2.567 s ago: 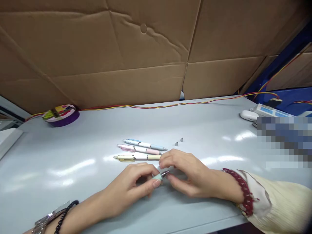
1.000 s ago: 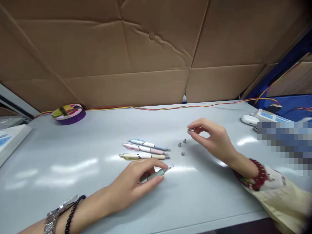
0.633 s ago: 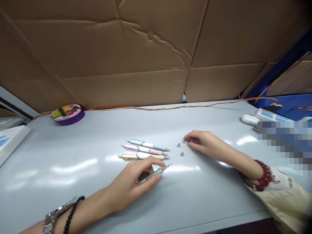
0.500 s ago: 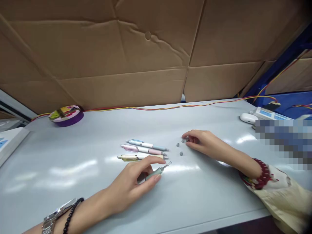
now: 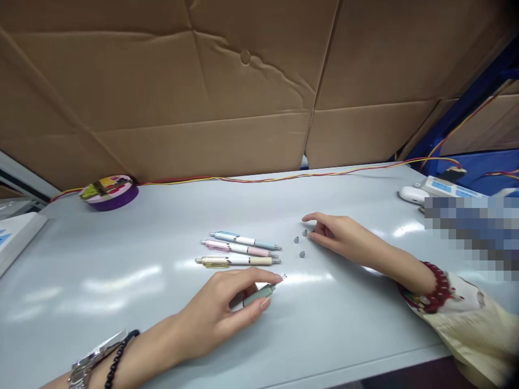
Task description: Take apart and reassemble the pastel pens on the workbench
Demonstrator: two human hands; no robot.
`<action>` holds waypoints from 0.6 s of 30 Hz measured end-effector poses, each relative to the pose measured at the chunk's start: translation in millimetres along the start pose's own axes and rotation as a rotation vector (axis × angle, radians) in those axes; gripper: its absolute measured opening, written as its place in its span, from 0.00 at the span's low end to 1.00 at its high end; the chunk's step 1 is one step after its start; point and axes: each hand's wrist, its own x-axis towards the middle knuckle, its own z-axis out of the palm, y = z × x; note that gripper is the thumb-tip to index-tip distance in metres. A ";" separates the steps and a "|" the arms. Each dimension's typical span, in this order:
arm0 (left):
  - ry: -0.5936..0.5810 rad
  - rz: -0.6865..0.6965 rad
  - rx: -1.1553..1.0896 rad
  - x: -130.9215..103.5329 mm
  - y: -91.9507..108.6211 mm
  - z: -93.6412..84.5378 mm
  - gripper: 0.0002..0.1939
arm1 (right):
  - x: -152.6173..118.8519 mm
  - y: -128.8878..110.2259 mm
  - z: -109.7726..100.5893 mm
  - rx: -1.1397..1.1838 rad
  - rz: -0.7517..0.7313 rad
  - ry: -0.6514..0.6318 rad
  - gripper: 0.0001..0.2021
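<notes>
My left hand (image 5: 221, 305) is closed around the green barrel of a pen (image 5: 259, 295), whose bare tip with a small spring (image 5: 284, 276) points to the upper right. The rest of that pen is hidden in the palm. Just beyond the fingers lie three pens side by side: a yellow one (image 5: 239, 261), a pink one (image 5: 243, 248) and a blue one (image 5: 245, 241). My right hand (image 5: 334, 235) hovers low over the table, index finger and thumb apart. Several small grey pen tips, among them one metal cone (image 5: 302, 254), lie beside its thumb.
The white table (image 5: 162, 346) ends at a cardboard wall (image 5: 182, 97). At the back left sits a purple roll of ribbon or tape (image 5: 115, 201). Red and yellow wires (image 5: 251, 179) run along the back edge. A power strip (image 5: 450, 188) and a white case (image 5: 412, 195) stand right.
My left hand has tilted and shifted slightly toward me with the green pen, its index finger now reaching by the spring. My right index finger has lifted away from the pen tips.
</notes>
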 end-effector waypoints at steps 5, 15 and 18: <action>0.000 -0.001 0.010 0.1 -0.9 1.7 0.13 | -12.8 -35.9 5.7 0.131 -0.171 0.350 0.08; -0.014 -0.024 -0.025 2.1 -2.4 5.0 0.14 | -31.3 -72.3 23.9 0.553 -0.364 0.142 0.05; 0.006 -0.058 -0.062 1.4 -2.4 6.3 0.14 | -29.3 -69.0 23.2 0.567 -0.370 0.121 0.05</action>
